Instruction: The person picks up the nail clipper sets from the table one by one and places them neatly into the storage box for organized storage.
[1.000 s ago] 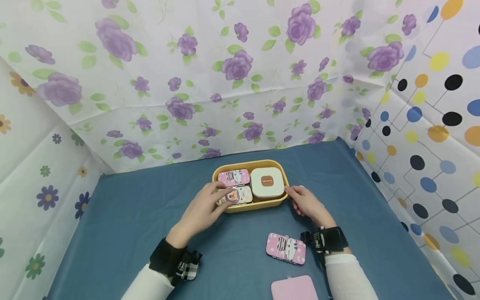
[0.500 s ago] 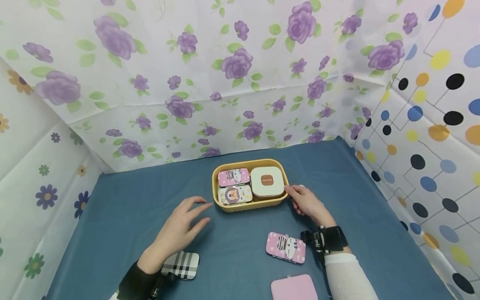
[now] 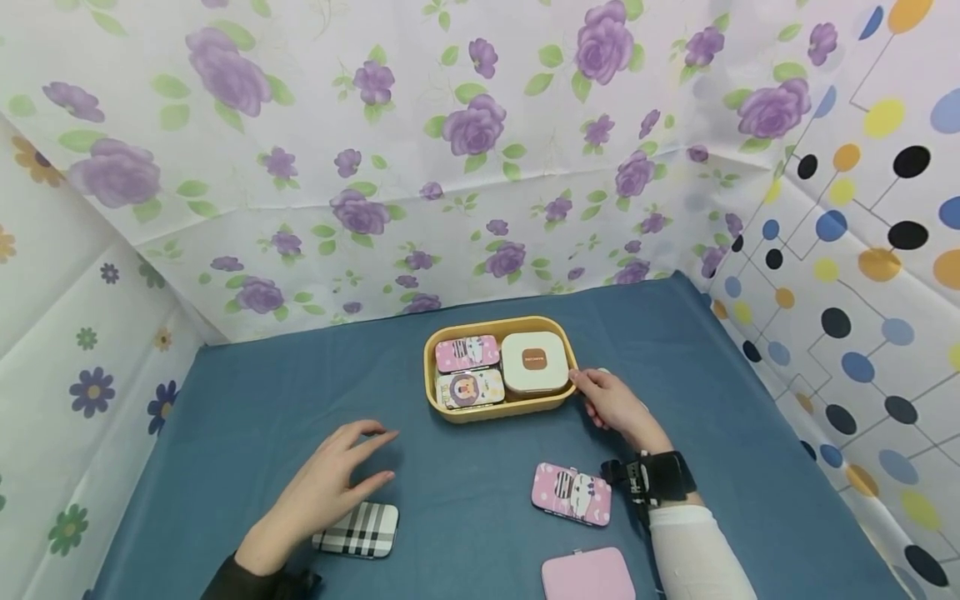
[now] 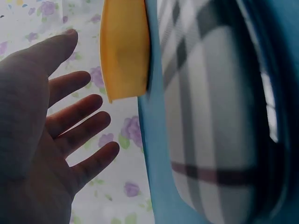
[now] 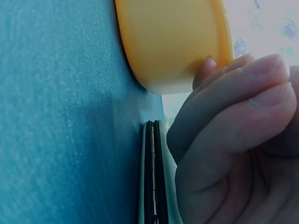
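A yellow basket point(image 3: 510, 411) holds a pink cat-print tin point(image 3: 467, 353), a lion-print tin point(image 3: 470, 389) and a square cream box point(image 3: 535, 363). My right hand point(image 3: 617, 408) pinches the basket's right rim; in the right wrist view its fingers are curled beside the yellow wall point(image 5: 173, 42). Left of the basket, my left hand point(image 3: 322, 483) hovers with spread fingers and nothing in it, over the plaid tin point(image 3: 362, 531). The left wrist view shows the open left hand point(image 4: 60, 112) beside the large, blurred plaid tin point(image 4: 210, 116).
On the blue cloth point(image 3: 465, 492), a second pink cat-print tin point(image 3: 572, 495) lies near my right wrist, and a plain pink case point(image 3: 588, 575) lies at the front edge of view. Flowered and dotted sheets point(image 3: 472, 200) stand around the back and sides.
My left hand has let go of the lion-print tin in the basket and moved back toward the lower left, uncovering the plaid tin. The right hand has stayed on the rim.
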`<state>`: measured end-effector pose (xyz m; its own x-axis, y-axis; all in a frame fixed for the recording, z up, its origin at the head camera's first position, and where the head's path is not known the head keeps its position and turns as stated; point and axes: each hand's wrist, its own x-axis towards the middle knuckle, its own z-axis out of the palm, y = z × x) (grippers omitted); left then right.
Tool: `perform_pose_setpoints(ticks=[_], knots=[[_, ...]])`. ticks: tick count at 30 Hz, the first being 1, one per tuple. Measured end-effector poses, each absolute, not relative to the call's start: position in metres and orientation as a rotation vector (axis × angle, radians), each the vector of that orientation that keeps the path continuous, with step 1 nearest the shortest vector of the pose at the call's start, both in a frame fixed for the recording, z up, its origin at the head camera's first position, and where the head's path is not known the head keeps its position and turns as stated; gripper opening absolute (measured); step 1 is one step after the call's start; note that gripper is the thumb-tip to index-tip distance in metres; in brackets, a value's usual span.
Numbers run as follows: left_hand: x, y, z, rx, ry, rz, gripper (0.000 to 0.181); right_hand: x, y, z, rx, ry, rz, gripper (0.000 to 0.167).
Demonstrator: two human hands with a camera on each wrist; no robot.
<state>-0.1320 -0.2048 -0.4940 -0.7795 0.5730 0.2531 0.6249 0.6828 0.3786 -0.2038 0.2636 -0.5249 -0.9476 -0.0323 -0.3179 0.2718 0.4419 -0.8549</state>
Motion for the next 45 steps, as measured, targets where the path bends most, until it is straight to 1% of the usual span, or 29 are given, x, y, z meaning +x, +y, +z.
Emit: perform_pose_setpoints(ticks=[5, 18, 25, 35, 45], knots=[[-0.129, -0.210, -0.496, -0.999, -2.805, -0.665, 0.058, -0.203, 0.265, -0.525, 0.204, 2.406, -1.508, 0.063], [-0.115, -0.223, -0.501, -1.154, -2.987, -0.691, 0.072, -0.204, 0.264, -0.521, 0.190, 2.409, -1.509, 0.060], [-0.109, -0.225, -0.503, -1.183, -3.076, -0.743, 0.080, -0.205, 0.263, -0.520, 0.201, 2.408, -1.495, 0.060], [-0.109, -0.224, -0.504, -1.192, -3.112, -0.743, 0.074, -0.204, 0.263, -0.522, 0.204, 2.417, -1.485, 0.057], [-0.107, -0.226, -0.502, -1.198, -3.145, -0.732, 0.078, -0.204, 0.262, -0.523, 0.209, 2.414, -1.487, 0.058]])
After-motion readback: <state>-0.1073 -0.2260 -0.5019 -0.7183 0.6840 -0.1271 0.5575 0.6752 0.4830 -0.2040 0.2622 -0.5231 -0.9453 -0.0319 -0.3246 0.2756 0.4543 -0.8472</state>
